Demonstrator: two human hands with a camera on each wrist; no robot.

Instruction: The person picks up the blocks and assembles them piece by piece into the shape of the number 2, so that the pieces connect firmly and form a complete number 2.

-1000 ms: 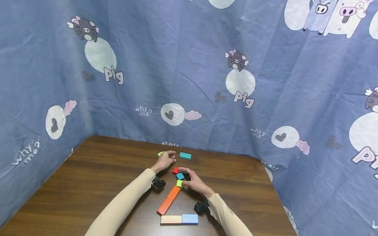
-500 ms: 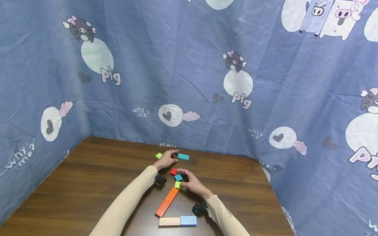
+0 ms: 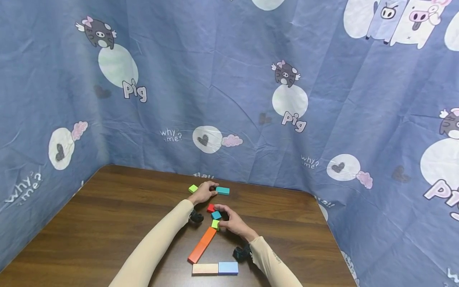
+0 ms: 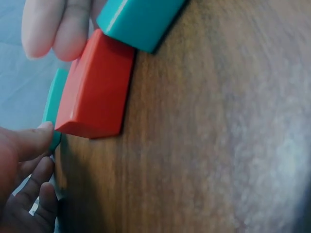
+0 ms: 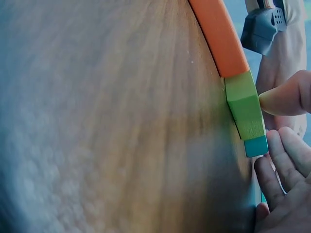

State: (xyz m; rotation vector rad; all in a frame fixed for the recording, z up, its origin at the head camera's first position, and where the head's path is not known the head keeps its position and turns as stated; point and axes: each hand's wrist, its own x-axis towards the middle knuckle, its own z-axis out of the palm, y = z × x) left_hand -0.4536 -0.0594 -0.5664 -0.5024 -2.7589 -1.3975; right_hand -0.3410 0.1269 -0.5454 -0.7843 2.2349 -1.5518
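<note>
At the far side of the table, my left hand (image 3: 203, 193) pinches the left end of a teal block (image 3: 223, 191) between thumb and fingers. Behind that hand lies a lime green block (image 3: 193, 189). My right hand (image 3: 234, 223) rests at the right side of a slanting row of blocks, its fingers relaxed. Its thumb touches a lime green block (image 5: 245, 104); its fingertips reach a red block (image 4: 97, 92). Between these sits another teal block (image 3: 216, 215). An orange-red strip of two blocks (image 3: 202, 245) continues the row toward the front.
A cream block (image 3: 205, 269) and a light blue block (image 3: 228, 268) lie end to end near the front of the brown wooden table (image 3: 287, 231). A blue patterned cloth (image 3: 244, 79) hangs behind the table and along its sides.
My left hand has moved right, from beside the far green block to the far teal block, and now pinches its end. My right hand stays at the row.
</note>
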